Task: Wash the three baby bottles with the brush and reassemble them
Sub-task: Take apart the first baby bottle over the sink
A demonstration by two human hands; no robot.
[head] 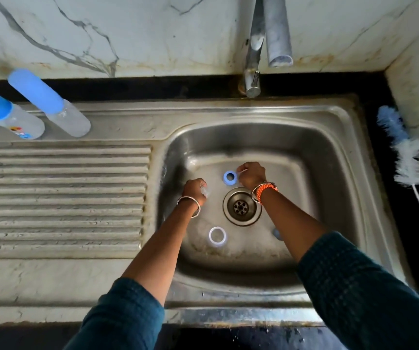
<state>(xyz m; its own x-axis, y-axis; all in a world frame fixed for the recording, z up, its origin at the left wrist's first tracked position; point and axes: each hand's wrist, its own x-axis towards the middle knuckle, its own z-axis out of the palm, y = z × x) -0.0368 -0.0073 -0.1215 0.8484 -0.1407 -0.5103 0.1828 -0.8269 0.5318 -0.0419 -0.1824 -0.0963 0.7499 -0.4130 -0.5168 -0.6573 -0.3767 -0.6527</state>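
Hands: left hand point(195, 188) grips a small clear piece; right hand point(251, 174) pinches another, both low in the sink point(329, 157).
Handling: light, wet, likely slippery; best pinched by rims.
Sink holds: blue ring point(229, 176), white ring point(217, 235).
Far left: two capped bottles point(49, 103) on the surface.
Right: brush point(405, 157).

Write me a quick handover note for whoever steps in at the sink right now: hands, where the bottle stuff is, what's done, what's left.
Left hand: in the basin, gripping a small clear part.
Right hand: curled on something clear beside the blue ring; what it is can't be made out.
White ring lies on the sink floor near the drain.
Two capped bottles stand on the drainboard; whether washed is unclear.
Brush lies on the right counter, untouched.
Left: wash and reassemble the loose parts.
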